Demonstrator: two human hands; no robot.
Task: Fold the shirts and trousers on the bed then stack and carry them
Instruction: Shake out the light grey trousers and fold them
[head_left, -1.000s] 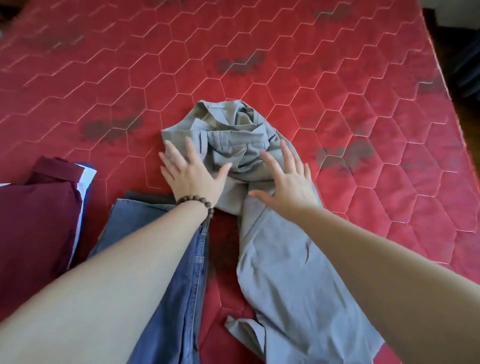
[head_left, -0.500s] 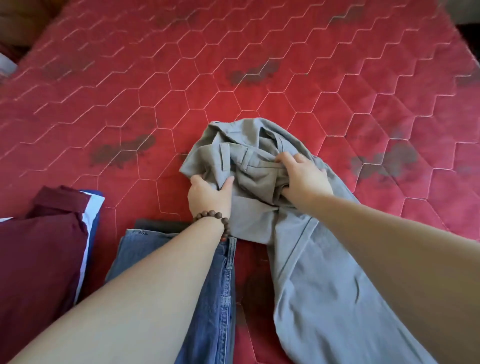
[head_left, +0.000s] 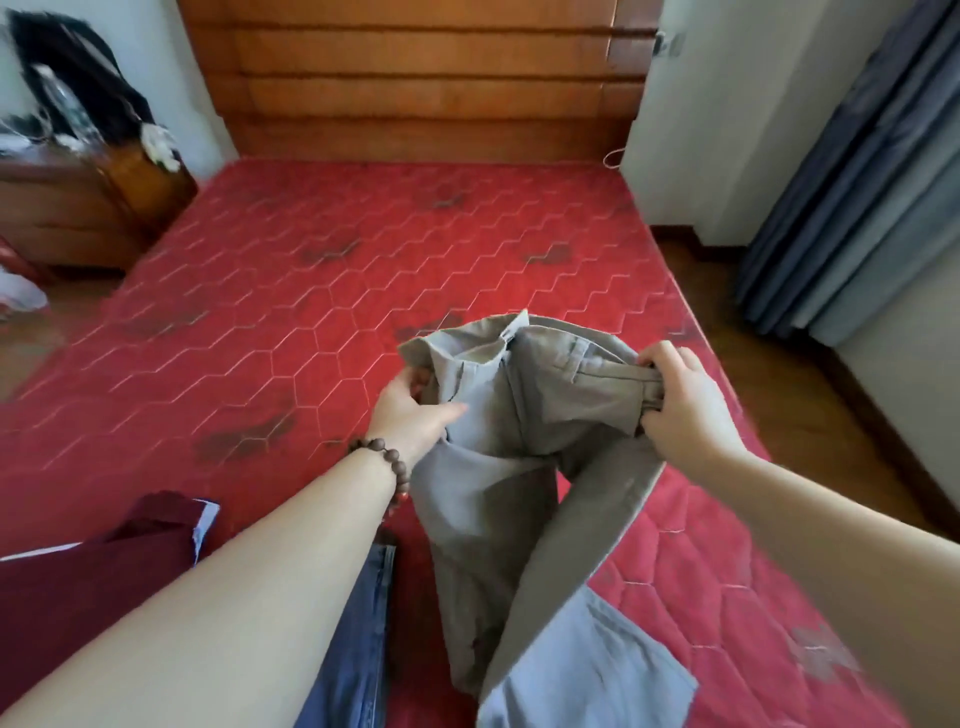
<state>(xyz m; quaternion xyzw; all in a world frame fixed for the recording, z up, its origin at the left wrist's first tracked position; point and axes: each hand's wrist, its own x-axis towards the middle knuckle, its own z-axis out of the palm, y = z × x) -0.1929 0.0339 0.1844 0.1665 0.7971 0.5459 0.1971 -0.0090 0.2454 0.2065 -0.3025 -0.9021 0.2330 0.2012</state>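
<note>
Wooden side cabinet (head_left: 93, 208) at far left, beside the bed, dark clutter on top. Maroon garment (head_left: 78, 587) at lower left on the mattress, a white edge showing along its side. Blue jeans (head_left: 358, 654) just right of it, partly under the left forearm. Red quilted mattress (head_left: 291, 322), hexagon stitching, wooden headboard (head_left: 415, 78) behind. Left hand (head_left: 410, 415), bead bracelet (head_left: 387, 457) at the wrist, fingers curled into the left side of the waistband. Grey trousers (head_left: 519, 441), centre, waist lifted off the mattress and spread between both hands, legs trailing down toward the viewer. Right hand (head_left: 680, 405), fingers and thumb closed round the right side of the waistband. Blue-grey curtains (head_left: 852, 182) at far right.
</note>
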